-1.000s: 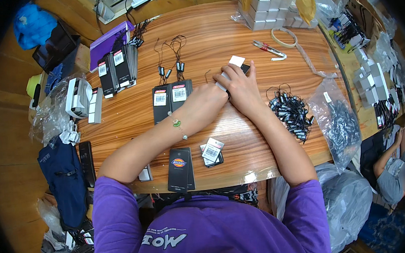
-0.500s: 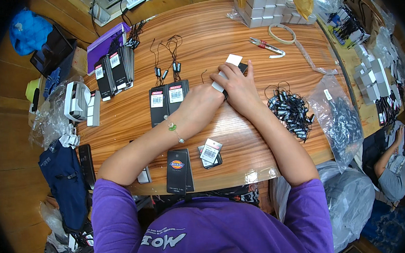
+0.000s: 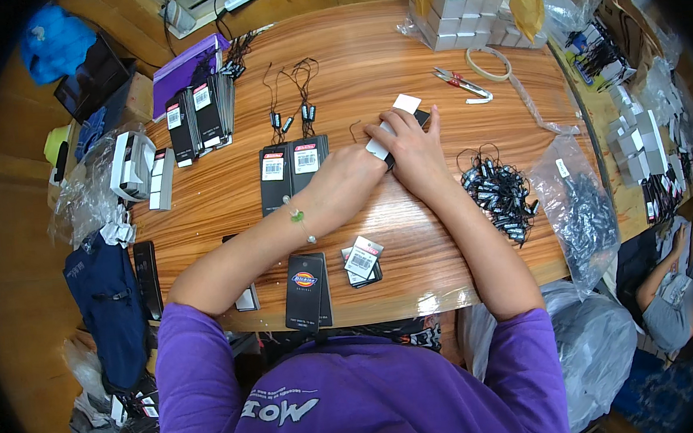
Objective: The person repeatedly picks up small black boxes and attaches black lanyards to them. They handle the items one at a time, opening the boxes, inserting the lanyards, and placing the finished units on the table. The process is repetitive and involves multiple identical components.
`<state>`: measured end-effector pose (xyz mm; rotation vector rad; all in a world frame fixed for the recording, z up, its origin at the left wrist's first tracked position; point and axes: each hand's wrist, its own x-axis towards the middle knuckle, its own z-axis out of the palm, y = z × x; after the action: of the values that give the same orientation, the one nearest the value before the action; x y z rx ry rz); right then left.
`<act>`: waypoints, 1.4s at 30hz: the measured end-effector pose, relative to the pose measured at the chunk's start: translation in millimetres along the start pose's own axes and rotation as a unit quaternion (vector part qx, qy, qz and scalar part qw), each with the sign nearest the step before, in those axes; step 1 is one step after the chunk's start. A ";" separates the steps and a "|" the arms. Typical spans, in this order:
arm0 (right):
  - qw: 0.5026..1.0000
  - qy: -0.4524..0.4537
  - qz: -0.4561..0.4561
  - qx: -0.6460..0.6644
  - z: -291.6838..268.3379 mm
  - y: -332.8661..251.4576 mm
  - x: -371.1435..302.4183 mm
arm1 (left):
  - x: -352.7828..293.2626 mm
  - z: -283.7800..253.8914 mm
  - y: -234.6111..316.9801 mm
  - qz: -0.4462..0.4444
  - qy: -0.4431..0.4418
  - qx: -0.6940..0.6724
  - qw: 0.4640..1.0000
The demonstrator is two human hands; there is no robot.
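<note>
My left hand [image 3: 350,182] is closed just below a stack of tags, its fingertips hidden against my right hand. A short black cord end [image 3: 353,129] shows beyond it. My right hand [image 3: 417,155] bends its fingers over a hang tag with a white card [image 3: 407,102] on top and a black edge below. Left of my hands lie two stacks of black hang tags [image 3: 276,191] with white labels, their looped black cords stretched away from me. Nearer me are a black hang tag [image 3: 304,293] and a small pile of white-labelled tags [image 3: 363,257].
A heap of black cords [image 3: 498,196] lies right of my right arm, beside a clear bag of cords [image 3: 577,198]. Thread snips [image 3: 460,83], a tape ring [image 3: 488,64] and small white boxes [image 3: 457,12] lie farther off. More strung tags [image 3: 204,118] stand far left. Another person [image 3: 670,297] is at right.
The view has shifted slightly. My hands stay together at the same place on the hang tag, with only a slight movement of the right fingers.
</note>
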<state>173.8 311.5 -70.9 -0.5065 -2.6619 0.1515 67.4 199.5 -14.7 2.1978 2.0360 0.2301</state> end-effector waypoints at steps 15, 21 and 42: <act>0.849 0.122 0.065 0.510 -23.7 0.0 2.3 | 48.3 -81.7 -32.6 0.018 0.023 -0.336 0.941; 0.658 0.098 0.170 0.727 -47.9 -4.9 13.6 | 43.3 -70.7 -14.0 0.060 0.299 -0.191 0.933; 0.503 0.073 0.219 0.833 -50.1 -85.5 97.0 | -46.6 -58.6 -63.9 -0.113 0.277 -0.535 0.790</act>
<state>85.4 269.7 27.5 -0.3387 -1.0042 2.2603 -10.4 157.7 28.8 1.1954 1.6064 1.6645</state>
